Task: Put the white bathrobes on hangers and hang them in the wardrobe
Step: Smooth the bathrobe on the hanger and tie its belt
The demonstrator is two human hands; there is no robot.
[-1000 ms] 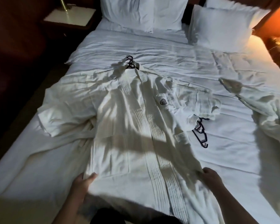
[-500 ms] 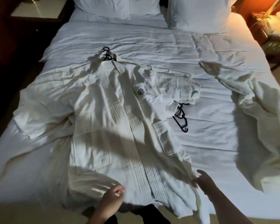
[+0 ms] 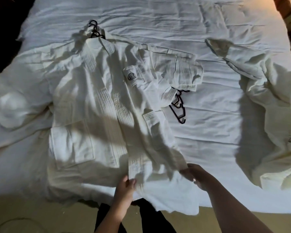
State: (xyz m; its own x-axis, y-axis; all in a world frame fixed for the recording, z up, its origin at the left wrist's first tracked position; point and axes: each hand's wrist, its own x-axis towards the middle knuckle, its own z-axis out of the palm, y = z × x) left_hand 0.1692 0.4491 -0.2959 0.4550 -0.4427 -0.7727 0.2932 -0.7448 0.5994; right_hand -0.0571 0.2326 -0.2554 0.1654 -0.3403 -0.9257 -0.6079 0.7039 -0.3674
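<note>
A white-sheeted bed [image 3: 208, 140] carries a white bathrobe [image 3: 97, 106] spread flat at its middle, with a quilted front band, a dark chest crest, and its hem at the bed's foot. A second bathrobe [image 3: 267, 106] lies crumpled on the bed's right side. A black hanger [image 3: 93, 30] sits in the spread bathrobe's collar, and spare hangers [image 3: 179, 110] lie mid-bed. The left hand [image 3: 125, 190] and right hand [image 3: 198, 177] pinch the hem with curled fingers.
</note>
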